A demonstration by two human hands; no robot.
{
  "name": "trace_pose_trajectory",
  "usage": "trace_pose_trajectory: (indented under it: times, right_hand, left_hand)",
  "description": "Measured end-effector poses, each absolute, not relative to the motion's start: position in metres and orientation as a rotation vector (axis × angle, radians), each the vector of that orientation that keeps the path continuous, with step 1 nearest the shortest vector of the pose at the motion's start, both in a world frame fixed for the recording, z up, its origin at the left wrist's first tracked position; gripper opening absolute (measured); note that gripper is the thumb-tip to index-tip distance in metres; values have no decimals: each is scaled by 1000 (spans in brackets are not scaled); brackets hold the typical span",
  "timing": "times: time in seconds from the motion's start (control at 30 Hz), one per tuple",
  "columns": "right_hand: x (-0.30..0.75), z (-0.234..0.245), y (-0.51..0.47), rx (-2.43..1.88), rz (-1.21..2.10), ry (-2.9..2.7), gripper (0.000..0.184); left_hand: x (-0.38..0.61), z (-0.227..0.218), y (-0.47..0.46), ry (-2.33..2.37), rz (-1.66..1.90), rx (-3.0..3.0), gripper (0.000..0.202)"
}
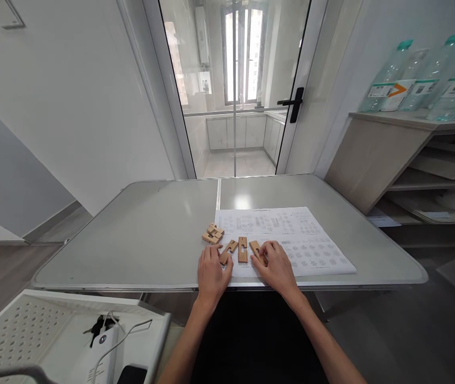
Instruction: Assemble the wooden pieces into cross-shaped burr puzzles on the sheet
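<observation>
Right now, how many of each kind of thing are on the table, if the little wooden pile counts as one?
Separate wooden pieces: 3
Wooden pile: 1
Printed paper sheet: 1
Total: 5

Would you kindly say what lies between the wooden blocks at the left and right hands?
In the head view, a third notched wooden block lies between them on the printed paper.

Plain black clothing (257, 341) is worn, and the 2 bare forearms (185, 341) are slender, narrowing toward the wrists (207, 301).
</observation>
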State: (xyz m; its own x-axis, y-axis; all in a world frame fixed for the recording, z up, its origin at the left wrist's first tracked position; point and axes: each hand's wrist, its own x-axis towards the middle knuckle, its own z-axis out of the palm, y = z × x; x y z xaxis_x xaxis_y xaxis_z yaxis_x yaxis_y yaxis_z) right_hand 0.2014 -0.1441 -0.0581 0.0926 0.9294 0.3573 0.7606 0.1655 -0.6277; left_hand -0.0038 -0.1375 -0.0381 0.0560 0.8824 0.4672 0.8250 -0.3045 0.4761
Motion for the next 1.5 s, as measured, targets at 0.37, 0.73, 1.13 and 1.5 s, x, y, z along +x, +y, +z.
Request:
trace_pose_trajectory:
  times: [0.37,0.73,1.13,1.5]
  right_hand:
    - [204,-70,-140,-1630,172,-1680,22]
    - [203,-69,-141,-1641,166,-1715,21]
    - [202,-68,-140,-1648,155,-1716,28]
    - [202,-63,-143,-1696,194,-1689,27]
  left_hand:
    - [-2,-39,-137,1973,886,2312,15]
    - [-4,-32,-140,1807,1030,2148,31]
    - [8,-12,-139,1353,968,1839,41]
    - [15,-16,-137,1273,969,1791,40]
